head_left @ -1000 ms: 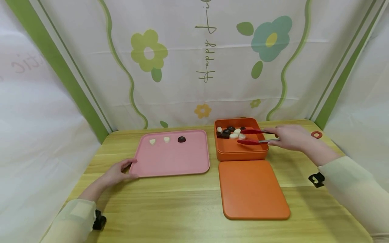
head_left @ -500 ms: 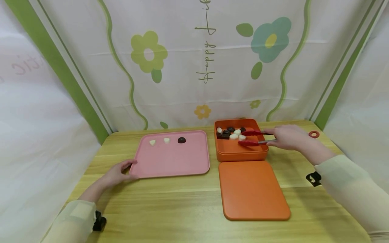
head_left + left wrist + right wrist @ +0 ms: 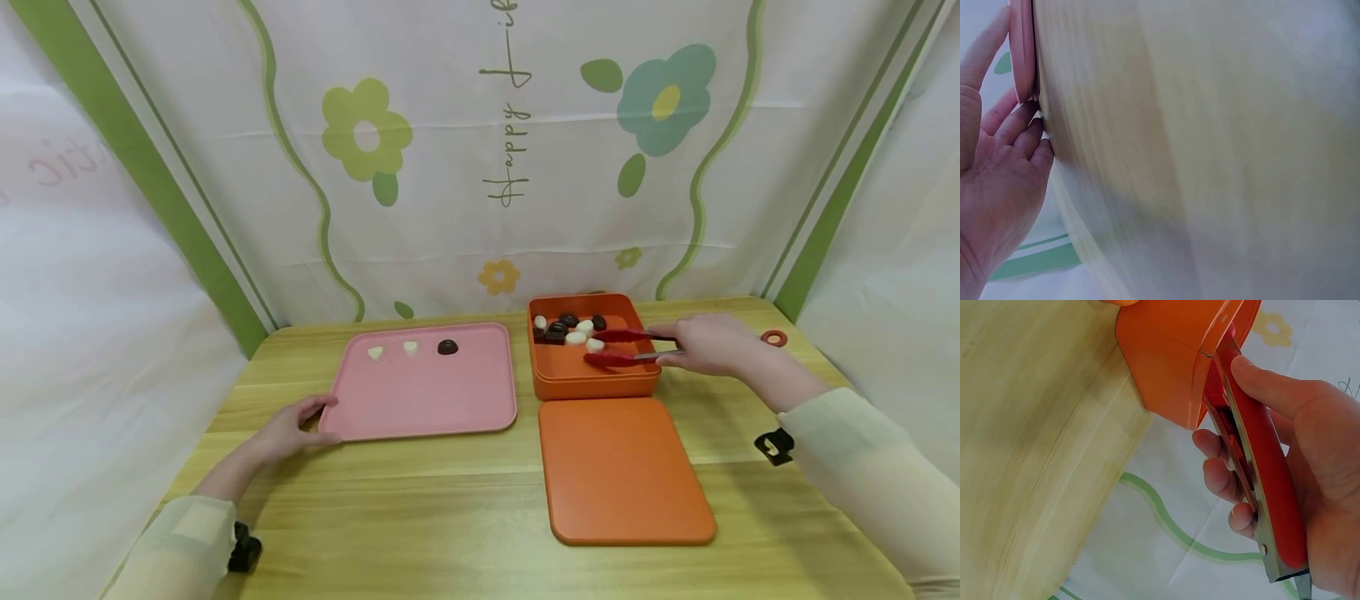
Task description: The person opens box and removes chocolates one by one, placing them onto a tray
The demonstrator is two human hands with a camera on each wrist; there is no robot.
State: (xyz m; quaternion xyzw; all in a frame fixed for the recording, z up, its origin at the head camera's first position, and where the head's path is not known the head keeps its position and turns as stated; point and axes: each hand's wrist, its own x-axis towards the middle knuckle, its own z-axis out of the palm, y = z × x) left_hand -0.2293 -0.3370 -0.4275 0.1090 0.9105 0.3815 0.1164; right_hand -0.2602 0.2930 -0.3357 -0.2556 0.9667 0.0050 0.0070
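My right hand [image 3: 708,343] holds red-tipped metal tongs [image 3: 611,359] over the orange box [image 3: 592,387]. The two tips stand apart, with a small white chocolate-like piece [image 3: 595,345] at them. Seen from the right wrist, the palm and thumb are around the tongs' red handle [image 3: 1272,481], and the tips are hidden inside the box. At the other side, my left hand [image 3: 288,427] grips the near left corner of a pink tray [image 3: 427,412], thumb on the front edge and fingers on the side. Two white pieces [image 3: 410,347] and one dark domed piece [image 3: 447,347] lie in a row on the tray.
Several dark pieces [image 3: 557,329] and white ones are grouped in the box's left and far part. An orange lid [image 3: 626,475] lies flat in front of the box. A red ring [image 3: 774,338] shows beyond the right hand. A printed curtain [image 3: 442,217] hangs behind the table.
The tongs have shifted slightly toward the near side of the box, and the white piece at their tips has moved a little that way. The left hand keeps its place on the tray.
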